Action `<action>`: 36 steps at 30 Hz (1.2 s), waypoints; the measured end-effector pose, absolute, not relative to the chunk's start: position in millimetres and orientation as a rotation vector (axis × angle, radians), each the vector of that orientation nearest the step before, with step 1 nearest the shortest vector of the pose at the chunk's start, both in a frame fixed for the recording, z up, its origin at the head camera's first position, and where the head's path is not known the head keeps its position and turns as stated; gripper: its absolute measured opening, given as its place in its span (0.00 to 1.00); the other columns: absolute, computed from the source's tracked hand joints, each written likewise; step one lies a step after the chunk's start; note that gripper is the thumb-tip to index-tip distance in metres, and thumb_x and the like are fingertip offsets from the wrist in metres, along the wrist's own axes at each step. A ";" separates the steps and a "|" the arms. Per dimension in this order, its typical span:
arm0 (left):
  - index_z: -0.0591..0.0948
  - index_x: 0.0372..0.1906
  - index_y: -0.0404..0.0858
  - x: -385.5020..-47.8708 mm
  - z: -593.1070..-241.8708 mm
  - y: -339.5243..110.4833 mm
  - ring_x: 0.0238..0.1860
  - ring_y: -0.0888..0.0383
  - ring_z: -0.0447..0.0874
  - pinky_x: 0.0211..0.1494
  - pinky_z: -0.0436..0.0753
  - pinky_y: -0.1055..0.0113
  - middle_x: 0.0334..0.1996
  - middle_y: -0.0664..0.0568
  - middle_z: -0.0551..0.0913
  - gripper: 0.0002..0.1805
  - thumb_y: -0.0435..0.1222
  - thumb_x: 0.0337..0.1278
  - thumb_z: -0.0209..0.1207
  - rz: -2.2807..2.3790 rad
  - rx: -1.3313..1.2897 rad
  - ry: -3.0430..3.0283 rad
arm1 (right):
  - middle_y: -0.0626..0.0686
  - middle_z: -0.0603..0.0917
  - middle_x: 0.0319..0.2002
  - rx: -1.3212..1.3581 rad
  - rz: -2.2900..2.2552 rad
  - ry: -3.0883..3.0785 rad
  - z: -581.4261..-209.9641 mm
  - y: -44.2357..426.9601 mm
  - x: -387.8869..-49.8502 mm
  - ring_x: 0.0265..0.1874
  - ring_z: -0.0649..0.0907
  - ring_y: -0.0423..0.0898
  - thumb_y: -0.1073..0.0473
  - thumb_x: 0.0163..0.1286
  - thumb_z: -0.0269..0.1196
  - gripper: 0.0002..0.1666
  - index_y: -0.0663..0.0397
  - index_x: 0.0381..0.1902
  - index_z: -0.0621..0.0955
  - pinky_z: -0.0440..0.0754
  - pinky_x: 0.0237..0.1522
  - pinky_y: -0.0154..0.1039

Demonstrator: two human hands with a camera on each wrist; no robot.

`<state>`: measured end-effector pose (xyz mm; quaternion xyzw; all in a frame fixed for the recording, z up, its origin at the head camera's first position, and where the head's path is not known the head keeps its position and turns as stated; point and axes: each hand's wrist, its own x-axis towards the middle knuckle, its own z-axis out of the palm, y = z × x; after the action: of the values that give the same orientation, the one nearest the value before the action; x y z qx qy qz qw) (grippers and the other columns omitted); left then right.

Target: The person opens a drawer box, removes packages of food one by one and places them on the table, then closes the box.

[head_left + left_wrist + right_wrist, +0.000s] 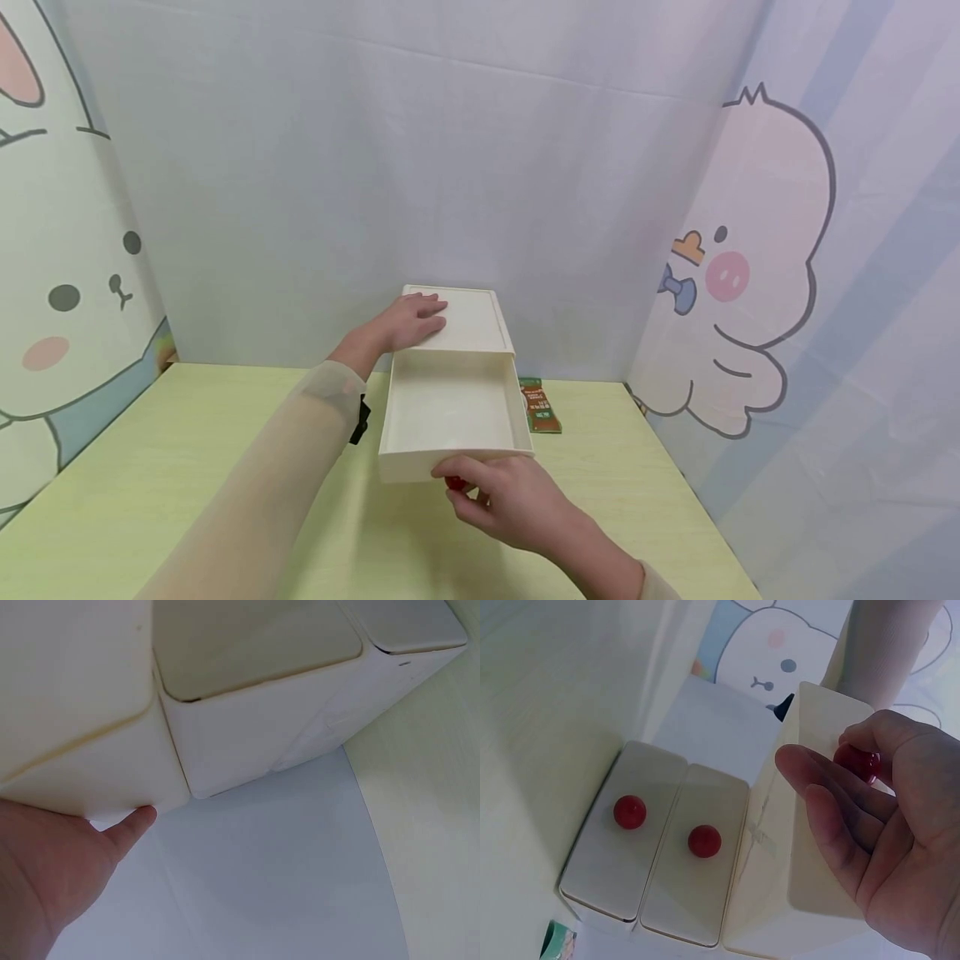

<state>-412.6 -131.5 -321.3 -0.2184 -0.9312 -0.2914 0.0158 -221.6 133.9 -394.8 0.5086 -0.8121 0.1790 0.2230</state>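
Note:
A white drawer cabinet (pixel 472 321) stands against the back curtain, its top drawer (pixel 450 408) pulled far out with nothing seen inside. My left hand (pixel 408 322) rests on the cabinet's top near its left edge, fingers extended; the left wrist view shows that hand (pixel 52 862) along the top edge. At the drawer's front, my right hand (pixel 517 500) pinches a round red knob (pixel 856 761) between thumb and finger. Two lower drawers, both closed, carry red knobs of their own, a middle knob (pixel 704 841) and a bottom knob (pixel 630 812).
Right of the cabinet, a brown and green packet (pixel 540 407) lies on the pale yellow-green table (pixel 615 467), partly hidden by the drawer. A grey-white curtain (pixel 300 167) hangs behind, with cartoon-printed curtains on both sides.

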 end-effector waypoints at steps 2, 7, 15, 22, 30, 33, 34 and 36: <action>0.65 0.87 0.42 -412.4 -321.3 -131.6 0.92 0.38 0.40 0.92 0.44 0.37 0.90 0.43 0.55 0.35 0.52 0.87 0.43 -0.907 -0.678 -2.896 | 0.38 0.93 0.41 1.404 0.502 -2.237 -394.7 133.3 -222.4 0.34 0.86 0.28 0.63 0.74 0.70 0.15 0.41 0.54 0.87 0.80 0.37 0.17; 0.65 0.87 0.42 -411.2 -320.6 -131.9 0.92 0.39 0.40 0.92 0.44 0.37 0.90 0.44 0.55 0.35 0.52 0.87 0.44 -0.925 -0.674 -2.898 | 0.38 0.93 0.41 1.408 0.536 -2.223 -393.7 131.4 -225.5 0.35 0.88 0.28 0.64 0.72 0.72 0.16 0.43 0.54 0.87 0.79 0.36 0.16; 0.66 0.87 0.43 -411.0 -320.4 -132.1 0.92 0.39 0.40 0.92 0.44 0.38 0.90 0.45 0.55 0.34 0.52 0.87 0.44 -0.931 -0.669 -2.902 | 0.39 0.93 0.41 1.410 0.560 -2.210 -393.3 130.1 -230.6 0.35 0.89 0.28 0.65 0.70 0.72 0.16 0.44 0.53 0.87 0.80 0.36 0.16; 0.66 0.87 0.43 -414.1 -321.9 -132.6 0.92 0.39 0.41 0.92 0.44 0.38 0.90 0.45 0.56 0.34 0.52 0.87 0.44 -0.918 -0.668 -2.894 | 0.39 0.93 0.42 1.397 0.558 -2.226 -391.2 128.7 -234.0 0.35 0.89 0.28 0.65 0.72 0.71 0.16 0.44 0.54 0.88 0.81 0.36 0.17; 0.66 0.87 0.43 -415.4 -322.9 -132.0 0.92 0.39 0.40 0.92 0.44 0.37 0.90 0.45 0.56 0.35 0.53 0.86 0.44 -0.923 -0.668 -2.899 | 0.39 0.93 0.41 1.385 0.549 -2.202 -389.5 127.0 -241.6 0.37 0.91 0.29 0.65 0.71 0.71 0.16 0.43 0.53 0.87 0.84 0.40 0.19; 0.66 0.87 0.43 -415.2 -323.1 -131.3 0.92 0.39 0.40 0.92 0.44 0.37 0.90 0.44 0.56 0.35 0.53 0.86 0.44 -0.914 -0.664 -2.899 | 0.39 0.93 0.41 1.389 0.557 -2.189 -388.6 126.6 -244.8 0.37 0.92 0.30 0.66 0.70 0.71 0.16 0.43 0.53 0.87 0.85 0.41 0.20; 0.66 0.87 0.43 -415.1 -323.0 -131.1 0.92 0.38 0.40 0.92 0.44 0.37 0.90 0.44 0.56 0.35 0.53 0.86 0.44 -0.911 -0.662 -2.898 | 0.39 0.94 0.41 1.390 0.561 -2.189 -388.1 126.3 -245.7 0.37 0.92 0.30 0.66 0.70 0.71 0.16 0.44 0.53 0.87 0.86 0.40 0.20; 0.66 0.87 0.44 -415.0 -322.9 -130.8 0.92 0.38 0.40 0.92 0.44 0.37 0.90 0.44 0.56 0.35 0.53 0.86 0.44 -0.909 -0.655 -2.896 | 0.39 0.93 0.41 1.391 0.566 -2.194 -387.0 125.6 -247.4 0.36 0.91 0.30 0.66 0.71 0.71 0.16 0.45 0.53 0.88 0.86 0.39 0.21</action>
<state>-415.0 -130.8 -322.9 -0.2110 -0.9325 -0.2927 0.0180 -247.4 125.6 -387.0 0.5080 -0.8013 0.2068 0.2391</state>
